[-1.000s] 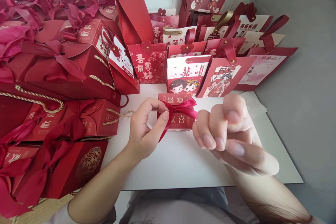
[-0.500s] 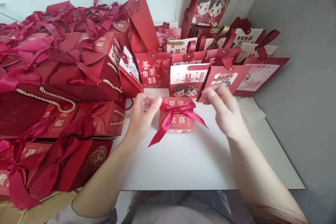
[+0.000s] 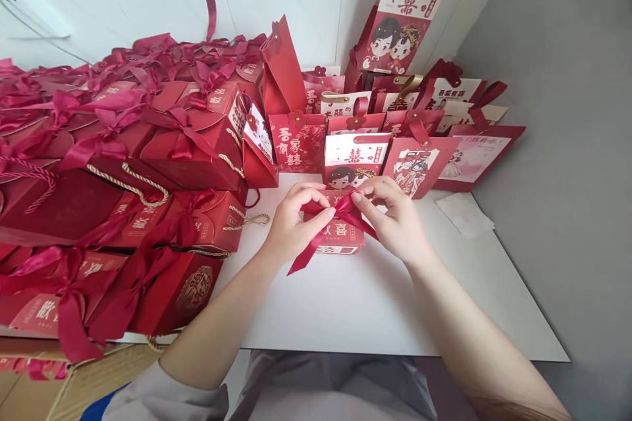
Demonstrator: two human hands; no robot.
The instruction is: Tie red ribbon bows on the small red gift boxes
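Note:
A small red gift box (image 3: 348, 237) with pale Chinese lettering sits on the white table, tied with a dark pink satin ribbon bow (image 3: 307, 255). My left hand (image 3: 301, 220) pinches the bow's left side near the knot, thumb over the ribbon. Opposite it, my right hand (image 3: 395, 220) has the right loop between thumb and fingertips. One ribbon tail hangs down at the front left of the box; another slants to the right under my right hand. My fingers hide part of the knot and the box's back edge.
Many ribboned red gift boxes (image 3: 197, 161) are stacked at the left. Upright red and white paper gift bags (image 3: 299, 145) stand close behind the box. A folded white tissue (image 3: 465, 214) lies on the table (image 3: 395, 309) at right, near a grey wall (image 3: 557, 164).
Both hands have come in from the sides of the box and now grip the bow's loops. The camera view has tilted up slightly, showing more of the wall behind.

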